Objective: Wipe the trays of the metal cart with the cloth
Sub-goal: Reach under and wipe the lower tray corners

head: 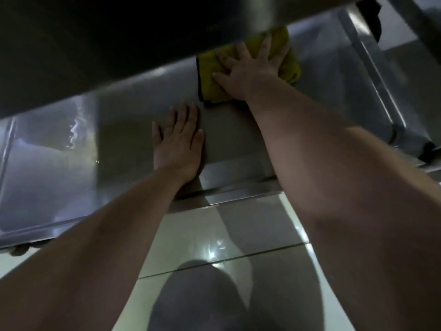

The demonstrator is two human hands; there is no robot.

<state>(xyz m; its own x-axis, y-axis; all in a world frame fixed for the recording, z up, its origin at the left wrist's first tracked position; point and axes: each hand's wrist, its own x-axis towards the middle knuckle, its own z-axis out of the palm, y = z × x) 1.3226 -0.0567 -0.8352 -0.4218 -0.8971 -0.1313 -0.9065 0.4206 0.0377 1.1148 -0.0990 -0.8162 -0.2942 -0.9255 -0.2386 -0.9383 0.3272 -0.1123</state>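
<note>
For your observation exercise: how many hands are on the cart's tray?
2. The left hand lies flat on the tray near its front edge; the right hand presses the yellow cloth farther back. No others visible.

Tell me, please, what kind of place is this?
Probably an indoor kitchen or service room, though that is uncertain. A shiny stainless-steel cart tray stands over glossy pale floor tiles, and the right hand presses a folded yellow-green cloth flat on it.

The cloth (pixel 248 75) is spread on the lower tray (pixel 71 163), under the right hand (pixel 250 72); the left hand (pixel 177 144) is laid lower left of it.
</note>
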